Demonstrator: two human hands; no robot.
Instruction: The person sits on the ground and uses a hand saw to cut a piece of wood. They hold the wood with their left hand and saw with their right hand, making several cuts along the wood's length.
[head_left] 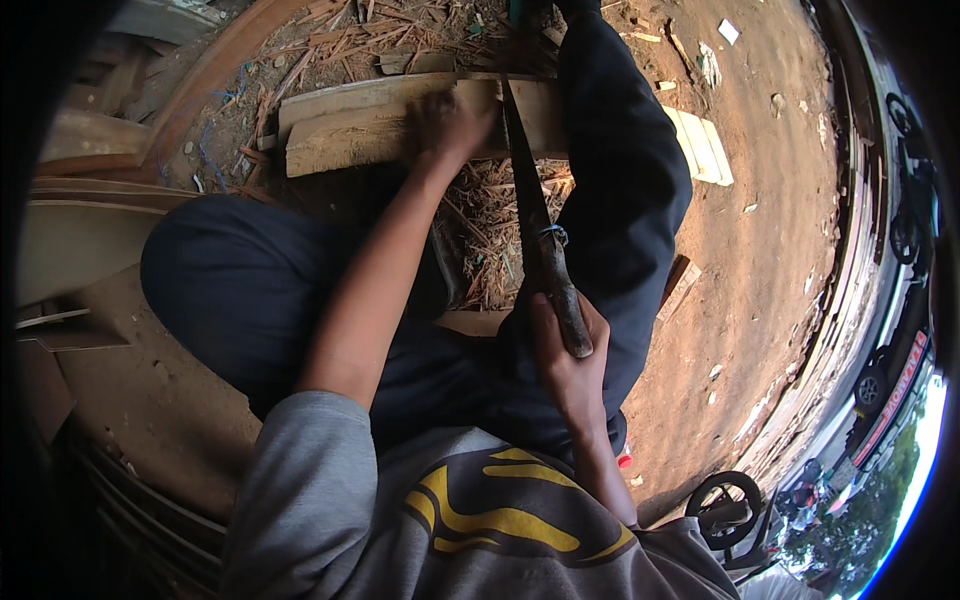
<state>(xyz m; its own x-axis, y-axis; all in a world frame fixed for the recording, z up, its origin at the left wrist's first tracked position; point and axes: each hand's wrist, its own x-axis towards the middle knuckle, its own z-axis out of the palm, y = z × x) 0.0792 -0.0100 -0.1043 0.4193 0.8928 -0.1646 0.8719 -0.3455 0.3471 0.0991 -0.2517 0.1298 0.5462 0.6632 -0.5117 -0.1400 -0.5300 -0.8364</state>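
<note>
A handsaw (525, 170) with a long dark blade and a worn handle tied with blue near the blade is gripped in my right hand (568, 335). Its far end crosses a pale, rough wooden plank (340, 140) lying crosswise in the upper middle. My left hand (445, 125) is on that plank left of the blade, its fingers smeared by motion. My right leg (625, 170) in dark trousers stretches up beside the plank's right part; my left knee (220, 270) is bent at the left.
Wood shavings (490, 250) cover the ground around the plank. Curved boards (200, 80) and sheets (70, 250) lie at the left. Pale wood pieces (700, 145) and a small block (680, 285) are on the dirt at the right, with parked vehicles (870, 390) beyond.
</note>
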